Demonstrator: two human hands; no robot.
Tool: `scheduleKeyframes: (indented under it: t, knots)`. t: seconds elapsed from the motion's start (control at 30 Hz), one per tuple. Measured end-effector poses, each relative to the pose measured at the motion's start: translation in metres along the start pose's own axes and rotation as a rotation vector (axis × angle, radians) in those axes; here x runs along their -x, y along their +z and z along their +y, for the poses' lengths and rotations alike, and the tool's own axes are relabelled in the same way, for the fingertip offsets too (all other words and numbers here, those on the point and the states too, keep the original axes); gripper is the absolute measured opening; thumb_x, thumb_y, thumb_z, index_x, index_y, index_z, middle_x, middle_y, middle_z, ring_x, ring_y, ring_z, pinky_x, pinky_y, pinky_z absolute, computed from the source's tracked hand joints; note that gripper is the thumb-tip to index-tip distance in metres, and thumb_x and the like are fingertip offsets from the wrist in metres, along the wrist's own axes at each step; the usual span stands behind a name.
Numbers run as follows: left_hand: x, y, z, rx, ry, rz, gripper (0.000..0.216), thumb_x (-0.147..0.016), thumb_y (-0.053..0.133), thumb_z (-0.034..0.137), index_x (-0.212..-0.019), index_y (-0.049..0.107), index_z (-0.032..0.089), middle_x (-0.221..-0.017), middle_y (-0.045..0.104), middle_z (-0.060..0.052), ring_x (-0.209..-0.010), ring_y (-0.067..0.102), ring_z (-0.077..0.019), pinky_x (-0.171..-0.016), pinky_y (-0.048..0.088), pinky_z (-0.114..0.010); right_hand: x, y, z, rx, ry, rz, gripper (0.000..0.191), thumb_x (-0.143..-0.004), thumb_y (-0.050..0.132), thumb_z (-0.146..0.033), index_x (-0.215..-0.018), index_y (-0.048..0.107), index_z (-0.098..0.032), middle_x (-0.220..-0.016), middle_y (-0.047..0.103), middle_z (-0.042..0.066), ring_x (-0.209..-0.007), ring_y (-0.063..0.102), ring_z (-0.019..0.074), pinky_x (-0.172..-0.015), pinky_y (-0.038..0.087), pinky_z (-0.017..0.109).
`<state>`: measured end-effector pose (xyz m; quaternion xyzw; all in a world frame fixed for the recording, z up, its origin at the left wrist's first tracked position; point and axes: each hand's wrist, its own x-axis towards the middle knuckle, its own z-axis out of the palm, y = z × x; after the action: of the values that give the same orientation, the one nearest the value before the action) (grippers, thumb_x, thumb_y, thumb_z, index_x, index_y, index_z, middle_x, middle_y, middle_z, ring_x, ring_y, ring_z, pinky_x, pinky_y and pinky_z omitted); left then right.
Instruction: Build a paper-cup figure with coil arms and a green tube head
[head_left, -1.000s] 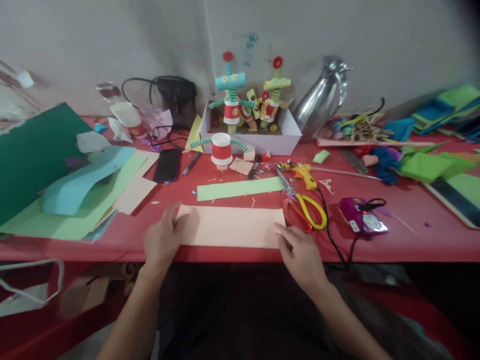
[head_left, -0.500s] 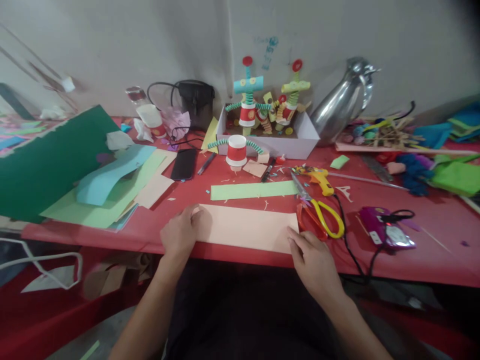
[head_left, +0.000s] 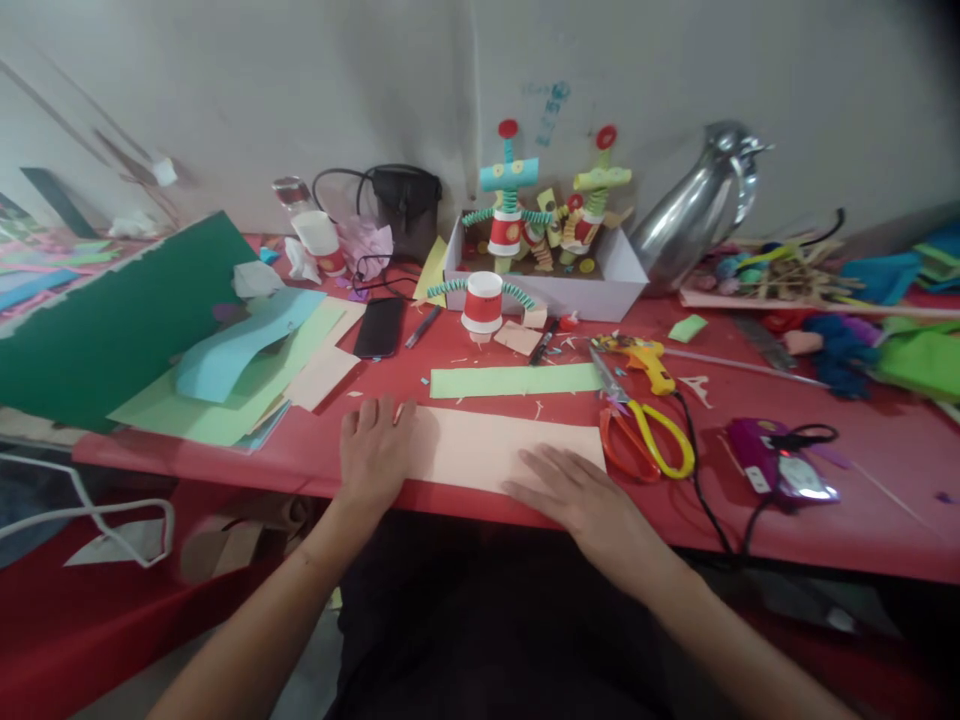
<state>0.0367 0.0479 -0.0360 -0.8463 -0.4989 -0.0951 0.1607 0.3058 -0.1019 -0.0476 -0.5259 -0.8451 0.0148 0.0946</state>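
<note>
A long peach paper strip [head_left: 469, 448] lies flat along the front edge of the red table. My left hand [head_left: 375, 450] rests on its left end, fingers stretched out. Over the right part of the strip my right hand [head_left: 574, 490] lies flat with its fingers spread. Just behind is a narrower light green paper strip [head_left: 510, 381]. Scissors [head_left: 660, 440] with one yellow and one red handle lie open beside the strip's right end. A red and white paper cup [head_left: 482, 303] with green folded-paper arms stands farther back.
Coloured paper sheets [head_left: 217, 415] and a phone [head_left: 379, 328] lie left. A white box [head_left: 555, 295] holds paper-cup figures at the back, near a metal jug [head_left: 694, 215]. A yellow glue gun [head_left: 651, 365] and a purple device with a cord [head_left: 780, 462] lie right.
My right hand has gone from pinching the strip's right end to lying flat on it, farther left. My left fingers have straightened out over the left end. The view has shifted slightly.
</note>
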Motion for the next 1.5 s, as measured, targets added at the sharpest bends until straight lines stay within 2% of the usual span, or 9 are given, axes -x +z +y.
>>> scheduleKeyframes:
  t: [0.13,0.23,0.37,0.57,0.67,0.77,1.0,1.33,1.5]
  knots:
    - [0.001,0.001,-0.002,0.079,0.104,0.061,0.039,-0.096,0.04,0.018,-0.126,0.063,0.011,-0.127,0.062,-0.023,-0.121,0.054,-0.0385,-0.098,0.041,-0.056,-0.008,-0.006,0.004,0.008,-0.034,-0.091,0.078,-0.083,0.044,0.007,-0.147,0.04,-0.037,-0.155,0.042,0.002,-0.143,0.037,0.0284,-0.112,0.039,0.053]
    - [0.012,-0.002,0.014,0.311,0.436,0.049,0.041,-0.097,0.039,0.017,-0.132,0.059,0.017,-0.134,0.062,-0.015,-0.131,0.051,-0.0268,-0.111,0.037,-0.046,-0.009,-0.005,0.004,0.013,-0.032,-0.105,0.075,-0.085,0.048,0.005,-0.147,0.04,-0.036,-0.155,0.041,0.004,-0.143,0.036,0.0294,-0.113,0.038,0.053]
    - [0.031,-0.008,0.04,0.455,0.726,-0.105,0.061,-0.094,0.043,0.053,-0.148,0.039,0.024,-0.148,0.05,-0.008,-0.141,0.04,-0.0227,-0.121,0.02,-0.047,-0.007,-0.003,0.005,0.02,-0.037,-0.111,0.075,-0.086,0.051,0.003,-0.149,0.038,-0.036,-0.155,0.041,0.006,-0.143,0.036,0.0318,-0.114,0.036,0.055]
    - [0.038,-0.008,-0.011,0.471,0.577,-0.233,0.069,-0.094,0.041,0.055,-0.154,0.027,0.023,-0.155,0.04,-0.008,-0.145,0.032,-0.0219,-0.121,0.017,-0.043,-0.005,-0.002,0.006,0.0,-0.037,-0.096,0.078,-0.084,0.048,0.006,-0.149,0.037,-0.036,-0.157,0.038,0.004,-0.145,0.031,0.0299,-0.115,0.035,0.054]
    - [0.03,-0.01,-0.04,0.439,0.342,-0.215,0.047,-0.098,0.04,0.042,-0.141,0.051,0.026,-0.143,0.056,-0.008,-0.135,0.048,-0.0237,-0.116,0.028,-0.044,-0.006,-0.002,0.005,-0.012,-0.032,-0.096,0.079,-0.083,0.047,0.008,-0.148,0.039,-0.036,-0.156,0.039,0.005,-0.145,0.032,0.0304,-0.114,0.035,0.054]
    - [0.004,-0.014,-0.029,0.345,0.15,-0.056,0.032,-0.095,0.049,0.038,-0.103,0.074,0.021,-0.109,0.074,-0.012,-0.112,0.063,-0.0314,-0.108,0.034,-0.051,-0.006,-0.002,0.005,-0.011,-0.026,-0.093,0.08,-0.082,0.047,0.01,-0.147,0.041,-0.036,-0.156,0.039,0.006,-0.145,0.031,0.0306,-0.114,0.035,0.055]
    - [-0.057,-0.006,0.043,0.268,0.421,-0.242,0.032,-0.089,0.06,0.038,-0.11,0.062,0.014,-0.111,0.065,-0.014,-0.106,0.055,-0.0324,-0.094,0.041,-0.049,-0.008,-0.005,0.005,0.004,-0.032,-0.08,0.078,-0.084,0.05,0.006,-0.148,0.038,-0.037,-0.155,0.041,0.008,-0.144,0.033,0.0318,-0.114,0.036,0.055]
    - [-0.036,0.028,0.025,0.277,0.491,0.001,0.039,-0.098,0.039,0.037,-0.126,0.058,0.018,-0.126,0.059,-0.015,-0.111,0.048,-0.0327,-0.096,0.034,-0.049,0.055,-0.002,0.029,-0.039,0.013,0.08,0.069,-0.08,0.038,0.008,-0.144,0.047,-0.016,-0.148,0.051,0.009,-0.142,0.038,0.025,-0.11,0.045,0.048]
    - [-0.053,0.018,0.027,0.344,0.424,-0.147,0.038,-0.094,0.048,0.039,-0.125,0.057,0.018,-0.126,0.06,-0.015,-0.113,0.049,-0.0316,-0.099,0.031,-0.05,0.076,-0.02,0.04,-0.005,0.119,0.288,0.052,-0.083,0.041,0.003,-0.125,0.065,-0.017,-0.125,0.068,0.009,-0.122,0.058,0.0244,-0.102,0.051,0.045]
